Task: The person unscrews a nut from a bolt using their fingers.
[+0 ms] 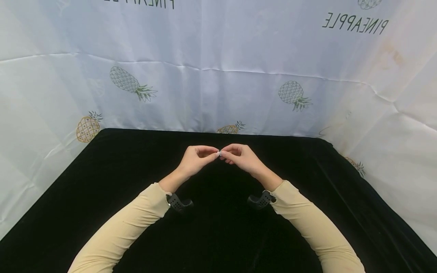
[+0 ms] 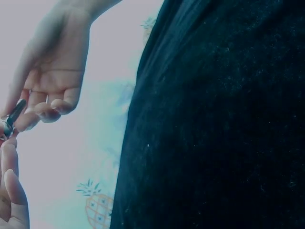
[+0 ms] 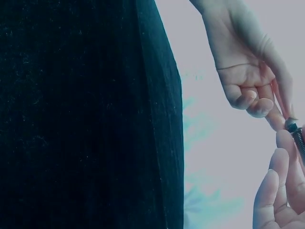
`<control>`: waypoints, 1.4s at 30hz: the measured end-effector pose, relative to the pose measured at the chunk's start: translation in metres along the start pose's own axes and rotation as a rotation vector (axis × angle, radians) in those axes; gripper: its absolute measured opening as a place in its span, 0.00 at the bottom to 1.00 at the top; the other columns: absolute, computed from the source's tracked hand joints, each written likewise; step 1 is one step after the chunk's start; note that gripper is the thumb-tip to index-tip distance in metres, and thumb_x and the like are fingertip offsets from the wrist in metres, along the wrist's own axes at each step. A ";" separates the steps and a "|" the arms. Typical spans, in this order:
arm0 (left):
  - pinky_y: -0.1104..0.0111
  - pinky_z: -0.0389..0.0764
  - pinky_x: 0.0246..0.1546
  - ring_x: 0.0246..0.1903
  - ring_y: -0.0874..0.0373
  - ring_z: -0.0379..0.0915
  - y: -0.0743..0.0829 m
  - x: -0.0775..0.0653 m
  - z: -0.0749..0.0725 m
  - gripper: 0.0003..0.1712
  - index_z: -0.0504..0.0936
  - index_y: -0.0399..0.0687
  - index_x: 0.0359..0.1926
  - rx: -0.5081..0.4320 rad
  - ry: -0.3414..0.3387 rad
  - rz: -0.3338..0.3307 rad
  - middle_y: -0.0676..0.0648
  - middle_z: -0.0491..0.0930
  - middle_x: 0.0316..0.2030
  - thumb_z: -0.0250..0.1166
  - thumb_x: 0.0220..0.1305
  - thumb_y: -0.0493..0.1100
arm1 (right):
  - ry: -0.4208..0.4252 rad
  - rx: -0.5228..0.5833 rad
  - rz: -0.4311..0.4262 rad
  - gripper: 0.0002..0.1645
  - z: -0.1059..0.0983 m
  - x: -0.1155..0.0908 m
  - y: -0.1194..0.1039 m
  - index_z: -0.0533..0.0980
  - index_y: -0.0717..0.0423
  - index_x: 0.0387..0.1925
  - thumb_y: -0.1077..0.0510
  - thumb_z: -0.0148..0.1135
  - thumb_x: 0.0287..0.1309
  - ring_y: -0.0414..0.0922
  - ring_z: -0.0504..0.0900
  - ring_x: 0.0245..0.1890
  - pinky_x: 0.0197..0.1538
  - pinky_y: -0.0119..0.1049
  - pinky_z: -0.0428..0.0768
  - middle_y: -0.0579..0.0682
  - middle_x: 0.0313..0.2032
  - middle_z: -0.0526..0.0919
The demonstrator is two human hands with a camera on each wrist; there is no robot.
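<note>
Both hands meet above the black-covered table in the head view, with a small metal bolt (image 1: pixel 219 153) between their fingertips. Thumb and index finger of the left hand (image 1: pixel 195 161) pinch one end of it. From the other side, the right hand (image 1: pixel 245 158) pinches it the same way, its remaining fingers curled below. The right wrist view shows the threaded shank of the bolt (image 3: pixel 299 139) along the right fingers. A wider, shiny part sits at the left fingertips in the left wrist view; whether it is a nut or the bolt's head, I cannot tell.
A black cloth (image 1: pixel 218 227) covers the table. White curtains (image 1: pixel 218 98) printed with pineapples hang behind it and along both sides. Each wrist wears a black strap mount, the left mount (image 1: pixel 179 203) and the right mount (image 1: pixel 260 200), below the sleeves' cuffs.
</note>
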State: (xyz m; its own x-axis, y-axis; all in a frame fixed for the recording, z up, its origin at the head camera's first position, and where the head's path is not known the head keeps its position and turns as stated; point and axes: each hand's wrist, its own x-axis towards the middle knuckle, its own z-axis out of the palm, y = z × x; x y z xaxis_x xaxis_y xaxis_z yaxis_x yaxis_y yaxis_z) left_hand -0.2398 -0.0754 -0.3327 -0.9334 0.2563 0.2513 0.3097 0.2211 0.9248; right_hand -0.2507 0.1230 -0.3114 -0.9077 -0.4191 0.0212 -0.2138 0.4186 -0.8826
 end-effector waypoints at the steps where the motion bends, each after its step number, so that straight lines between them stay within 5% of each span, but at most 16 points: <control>1: 0.67 0.82 0.42 0.39 0.56 0.82 0.000 0.000 0.000 0.15 0.83 0.41 0.44 0.000 0.000 -0.001 0.40 0.84 0.43 0.64 0.60 0.46 | 0.002 0.000 0.001 0.18 0.000 0.000 0.000 0.77 0.56 0.47 0.48 0.56 0.63 0.47 0.81 0.42 0.48 0.38 0.80 0.55 0.43 0.84; 9: 0.67 0.82 0.42 0.39 0.57 0.82 0.000 0.000 0.001 0.15 0.83 0.41 0.44 -0.003 0.006 -0.011 0.41 0.84 0.43 0.65 0.60 0.46 | 0.007 0.029 -0.025 0.17 0.001 -0.001 -0.003 0.77 0.58 0.45 0.51 0.57 0.62 0.58 0.79 0.47 0.47 0.35 0.80 0.57 0.42 0.84; 27: 0.65 0.81 0.46 0.42 0.56 0.81 0.000 0.000 0.003 0.16 0.84 0.41 0.44 -0.031 0.032 -0.094 0.42 0.84 0.44 0.65 0.59 0.46 | 0.036 0.025 -0.174 0.15 0.004 -0.003 -0.001 0.76 0.62 0.46 0.60 0.62 0.58 0.47 0.81 0.47 0.52 0.40 0.80 0.58 0.46 0.81; 37: 0.65 0.81 0.45 0.41 0.56 0.81 0.002 0.000 0.003 0.15 0.83 0.40 0.44 -0.041 0.036 -0.075 0.40 0.84 0.44 0.65 0.59 0.44 | 0.053 -0.010 -0.064 0.18 0.007 -0.002 -0.003 0.76 0.58 0.48 0.50 0.55 0.63 0.52 0.80 0.44 0.52 0.48 0.79 0.58 0.44 0.82; 42: 0.66 0.81 0.45 0.41 0.57 0.81 0.003 -0.001 0.003 0.15 0.83 0.40 0.44 -0.046 0.037 -0.081 0.40 0.84 0.44 0.65 0.60 0.44 | 0.047 -0.019 -0.092 0.17 0.007 -0.002 -0.003 0.77 0.59 0.46 0.52 0.57 0.62 0.47 0.82 0.43 0.51 0.47 0.79 0.58 0.44 0.83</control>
State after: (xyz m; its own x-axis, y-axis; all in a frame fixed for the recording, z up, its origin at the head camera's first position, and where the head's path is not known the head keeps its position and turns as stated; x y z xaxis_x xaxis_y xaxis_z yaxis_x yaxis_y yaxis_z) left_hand -0.2375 -0.0718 -0.3312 -0.9614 0.2039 0.1846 0.2249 0.1961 0.9545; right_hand -0.2458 0.1172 -0.3125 -0.8998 -0.4184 0.1236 -0.3031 0.3957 -0.8669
